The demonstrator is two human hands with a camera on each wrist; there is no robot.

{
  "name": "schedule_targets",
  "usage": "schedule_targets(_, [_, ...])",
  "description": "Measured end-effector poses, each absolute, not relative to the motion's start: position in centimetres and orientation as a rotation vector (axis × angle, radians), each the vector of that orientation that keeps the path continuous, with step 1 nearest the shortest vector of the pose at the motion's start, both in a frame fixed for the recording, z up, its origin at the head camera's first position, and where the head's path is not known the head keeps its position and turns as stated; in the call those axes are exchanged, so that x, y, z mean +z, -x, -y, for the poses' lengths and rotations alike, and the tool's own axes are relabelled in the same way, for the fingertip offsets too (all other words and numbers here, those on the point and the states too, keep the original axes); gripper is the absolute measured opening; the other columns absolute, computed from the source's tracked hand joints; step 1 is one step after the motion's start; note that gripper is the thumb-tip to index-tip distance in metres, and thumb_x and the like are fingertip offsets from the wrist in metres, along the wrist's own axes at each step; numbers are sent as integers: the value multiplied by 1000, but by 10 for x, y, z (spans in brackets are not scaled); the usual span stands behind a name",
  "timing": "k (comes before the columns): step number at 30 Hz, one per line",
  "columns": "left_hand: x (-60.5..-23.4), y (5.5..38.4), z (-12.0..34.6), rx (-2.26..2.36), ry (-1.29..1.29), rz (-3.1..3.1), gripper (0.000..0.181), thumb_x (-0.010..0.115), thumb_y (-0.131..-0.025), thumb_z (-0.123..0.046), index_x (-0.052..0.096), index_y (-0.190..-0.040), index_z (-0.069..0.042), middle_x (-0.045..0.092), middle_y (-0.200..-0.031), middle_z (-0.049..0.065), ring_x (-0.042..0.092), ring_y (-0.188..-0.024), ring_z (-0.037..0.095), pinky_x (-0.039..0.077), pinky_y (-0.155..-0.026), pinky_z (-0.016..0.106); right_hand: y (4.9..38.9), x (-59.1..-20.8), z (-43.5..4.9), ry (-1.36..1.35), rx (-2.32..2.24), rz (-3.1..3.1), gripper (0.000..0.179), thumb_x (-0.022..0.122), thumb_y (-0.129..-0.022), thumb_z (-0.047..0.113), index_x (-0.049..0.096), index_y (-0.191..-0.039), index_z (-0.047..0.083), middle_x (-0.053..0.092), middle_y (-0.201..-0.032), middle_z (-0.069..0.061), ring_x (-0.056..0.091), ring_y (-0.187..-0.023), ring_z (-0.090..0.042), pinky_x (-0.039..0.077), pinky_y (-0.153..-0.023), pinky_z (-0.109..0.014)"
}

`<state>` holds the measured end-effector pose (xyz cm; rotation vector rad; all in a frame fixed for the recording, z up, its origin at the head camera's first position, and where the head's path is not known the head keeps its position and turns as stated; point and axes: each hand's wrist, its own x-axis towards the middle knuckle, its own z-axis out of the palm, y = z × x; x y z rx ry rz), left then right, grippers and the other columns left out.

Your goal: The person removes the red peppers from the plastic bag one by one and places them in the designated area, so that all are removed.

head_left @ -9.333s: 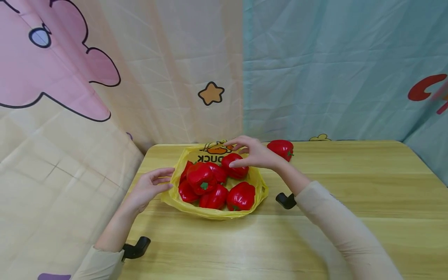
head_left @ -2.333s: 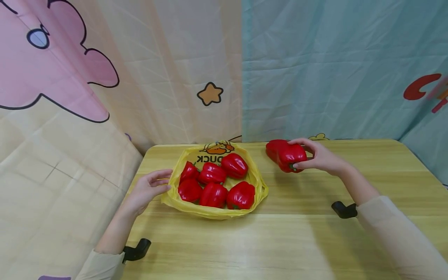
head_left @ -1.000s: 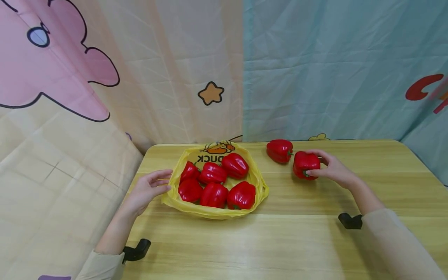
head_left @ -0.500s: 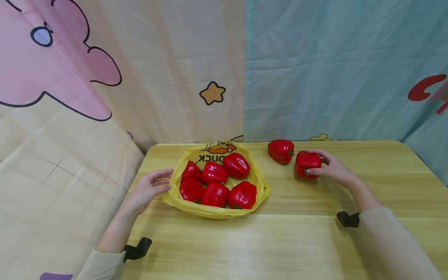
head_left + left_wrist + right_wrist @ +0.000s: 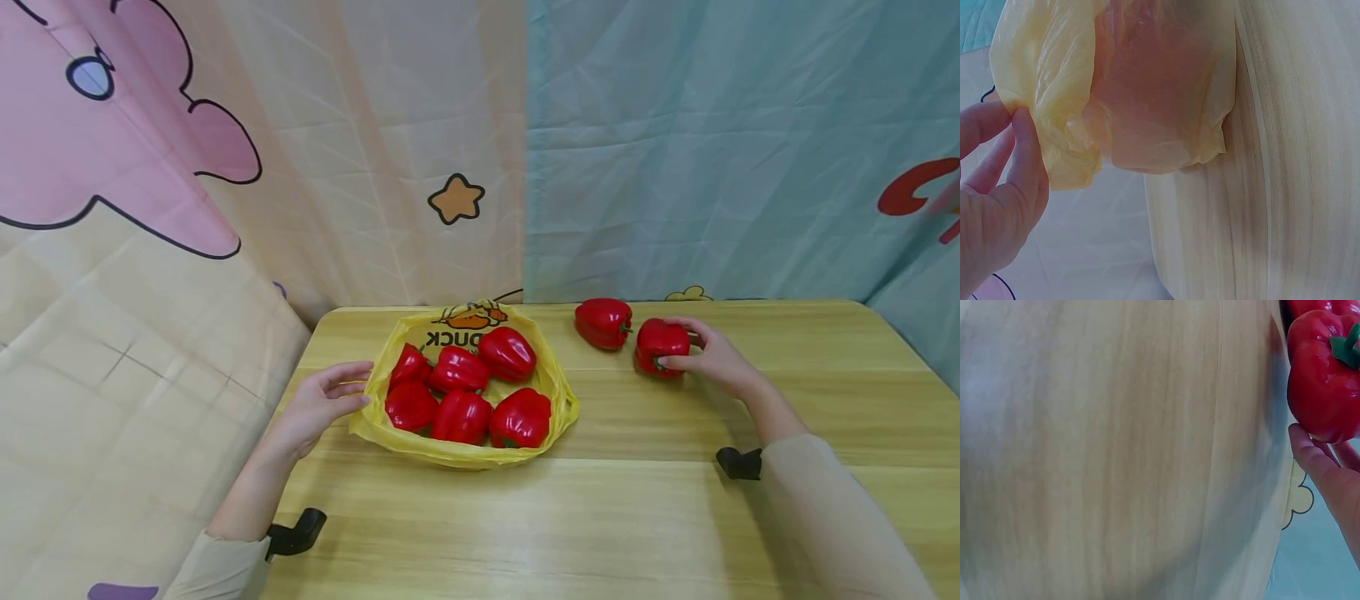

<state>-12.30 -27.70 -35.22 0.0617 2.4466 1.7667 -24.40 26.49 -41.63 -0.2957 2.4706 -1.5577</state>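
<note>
A yellow plastic bag (image 5: 450,456) sits open on the table with several red bell peppers inside. At its left rim is my left hand (image 5: 318,407); the left wrist view shows thumb and forefinger pinching the bag's thin edge (image 5: 1054,81). To the right of the bag, my right hand (image 5: 712,360) holds a red bell pepper (image 5: 660,338) from its right side, thumb by the green stem. The same pepper (image 5: 1319,387) fills the upper right of the right wrist view. Just left of it, another red bell pepper (image 5: 602,322) lies on the table.
The pale wooden table (image 5: 600,525) ends at the back against a printed curtain (image 5: 675,167). More cloth hangs at the left side. Each wrist carries a black camera mount (image 5: 296,533).
Earlier my right hand was over the bag, where one more pepper lay on the pile. That pepper came out to the right, beside the loose one. My left hand has stayed at the rim.
</note>
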Motion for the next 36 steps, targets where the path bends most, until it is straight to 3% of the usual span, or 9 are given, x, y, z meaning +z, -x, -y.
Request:
schedule_targets(14, [-354,124,278,1773,-51,-2425,51,59,-85,7,42,-133,9,45,-128,28,58,-97,8,51,-80,23,256,-424,-266,221,-1546,-2531,77,68,-86,22,23,-146,5,27,-142,-27,28,-125,-44,45,-73,-16])
schedule_targets(22, [-354,124,277,1771,-43,-2423,51,59,-85,6,42,-133,9,45,-129,29,58,-99,11,51,-81,24,266,-422,-262,182,-1508,-2599,76,66,-87,25,22,-147,8,27,-143,-26,28,-127,-45,42,-87,-38])
schedule_targets(28, [-354,124,276,1773,-41,-2418,51,59,-86,6,42,-134,9,45,-129,28,58,-100,12,52,-81,24,270,-419,-259,184,-1519,-2623,73,64,-89,25,24,-146,5,29,-142,-25,30,-126,-44,43,-78,-22])
schedule_targets(31, [-354,124,276,1772,-41,-2418,51,59,-85,6,42,-133,9,45,-128,28,58,-98,10,52,-80,24,272,-418,-257,184,-1502,-2655,72,64,-89,26,25,-145,3,31,-140,-26,31,-124,-45,45,-83,-29])
schedule_targets(34, [-354,125,276,1773,-42,-2419,51,59,-85,7,42,-133,9,45,-128,29,58,-97,9,52,-80,24,273,-416,-254,180,-1494,-2699,71,64,-89,27,27,-143,0,33,-138,-28,32,-123,-46,42,-92,-47])
schedule_targets(36, [-354,125,276,1772,-45,-2421,51,59,-85,7,42,-133,9,45,-128,29,58,-97,8,52,-80,24,273,-416,-252,171,-1502,-2714,71,65,-88,26,28,-143,-1,34,-137,-29,33,-123,-47,38,-95,-53])
